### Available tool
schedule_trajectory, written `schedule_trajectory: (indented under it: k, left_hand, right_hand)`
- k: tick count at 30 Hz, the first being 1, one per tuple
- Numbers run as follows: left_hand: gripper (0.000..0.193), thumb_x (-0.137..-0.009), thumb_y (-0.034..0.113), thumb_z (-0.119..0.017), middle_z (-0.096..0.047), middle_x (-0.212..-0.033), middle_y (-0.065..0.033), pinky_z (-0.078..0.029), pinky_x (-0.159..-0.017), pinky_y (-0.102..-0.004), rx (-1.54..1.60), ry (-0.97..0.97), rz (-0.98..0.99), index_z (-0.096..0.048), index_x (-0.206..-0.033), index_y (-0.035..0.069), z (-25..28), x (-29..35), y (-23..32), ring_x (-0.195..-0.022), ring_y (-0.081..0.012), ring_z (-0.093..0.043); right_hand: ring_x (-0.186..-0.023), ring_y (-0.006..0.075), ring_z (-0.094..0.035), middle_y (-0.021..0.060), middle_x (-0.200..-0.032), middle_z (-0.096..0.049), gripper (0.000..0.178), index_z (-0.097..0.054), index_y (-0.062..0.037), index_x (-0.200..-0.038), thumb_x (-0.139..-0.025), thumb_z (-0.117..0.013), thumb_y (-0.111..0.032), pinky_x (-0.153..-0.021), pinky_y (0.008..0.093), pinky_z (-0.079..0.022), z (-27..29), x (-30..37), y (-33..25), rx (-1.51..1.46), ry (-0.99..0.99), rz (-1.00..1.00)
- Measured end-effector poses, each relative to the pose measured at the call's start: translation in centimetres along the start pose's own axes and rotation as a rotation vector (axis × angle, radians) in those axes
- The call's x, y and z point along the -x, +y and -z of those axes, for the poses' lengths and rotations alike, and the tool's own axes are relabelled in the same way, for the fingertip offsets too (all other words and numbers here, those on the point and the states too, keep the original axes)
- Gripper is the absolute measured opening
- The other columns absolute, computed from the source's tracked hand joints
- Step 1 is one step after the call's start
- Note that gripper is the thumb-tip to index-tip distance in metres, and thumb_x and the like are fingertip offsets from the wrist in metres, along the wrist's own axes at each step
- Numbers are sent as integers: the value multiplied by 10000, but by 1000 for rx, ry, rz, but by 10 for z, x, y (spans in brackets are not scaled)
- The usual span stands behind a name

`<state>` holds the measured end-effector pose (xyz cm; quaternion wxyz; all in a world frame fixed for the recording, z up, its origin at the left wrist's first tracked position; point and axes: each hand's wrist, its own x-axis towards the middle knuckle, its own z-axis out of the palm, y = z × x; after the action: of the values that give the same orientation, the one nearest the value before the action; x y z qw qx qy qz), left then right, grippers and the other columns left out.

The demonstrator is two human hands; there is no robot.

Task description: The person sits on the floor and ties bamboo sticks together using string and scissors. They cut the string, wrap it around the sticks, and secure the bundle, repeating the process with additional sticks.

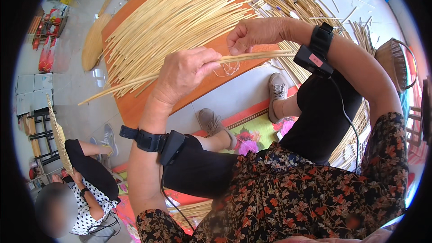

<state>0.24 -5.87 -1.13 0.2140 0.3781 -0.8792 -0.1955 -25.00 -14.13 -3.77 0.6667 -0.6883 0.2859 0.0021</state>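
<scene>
Across a pale tiled floor (103, 110), a low orange-brown table (130, 113) carries a broad spread of straw-coloured stalks (180, 22), laid side by side and reaching out past the near left edge. More cut lengths (310, 2) lie heaped beyond it, a wicker basket (390, 63) sits to the right, and a patterned rug (252, 132) lies by the person's shoes. Over on the left, a seated co-worker in a spotted top (90, 207) has a long pale panel (60, 137) upright beside them.

Here in front of me, the left hand (180, 72) has its fingers closed around some long, slender stems (263, 56), held up over the table's near edge and slanting from lower left to upper right. The right hand (252, 36) is just above them, fingers curled and thumb near the forefinger; I can't tell whether it pinches anything. Fine pale thread (230, 69) hangs in loose loops below the stems.

To my eye, the step in hand is readying these stems, perhaps sorting or tying them. The next move seems to call for a steady left grip and a precise pinch from the right.
</scene>
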Motion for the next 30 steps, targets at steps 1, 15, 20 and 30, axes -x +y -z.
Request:
schedule_trajectory:
  k: [1, 15, 20, 30]
  left_hand:
    - [123, -879, 194, -744, -742, -873, -63, -568, -647, -356, 27, 4, 16, -741, -958, 100, -2, 1, -1, -744, -267, -705]
    - [130, -890, 175, -738, -740, -869, -105, -561, -670, -351, 192, -61, 164, -738, -963, 67, -17, 6, -3, -759, -278, -708]
    - [135, -895, 185, -733, -736, -882, -107, -553, -667, -360, 238, -63, 204, -735, -962, 67, -24, 0, -2, -762, -287, -705]
    - [156, -920, 261, -717, -741, -866, -95, -536, -647, -405, 60, 15, 337, -707, -993, 123, -72, 26, -57, -769, -312, -704]
  right_hand:
    - [-793, 95, -598, -13, -894, -686, 217, -730, -59, -1027, -958, -684, -259, -753, 271, -505, -1, 1, -1, 110, 39, 20]
    - [-900, 292, -639, 126, -1016, -626, 90, -601, -46, -919, -961, -534, -88, -805, 435, -529, 108, 43, 53, 1357, 966, 431]
    - [-865, 321, -601, 134, -899, -573, 71, -620, -66, -875, -886, -556, -96, -760, 459, -487, 130, 58, 61, 1445, 937, 115]
    - [-1018, 265, -676, 119, -1117, -694, 127, -661, -26, -1040, -932, -664, -93, -823, 346, -562, -35, 99, -87, 821, 819, 549]
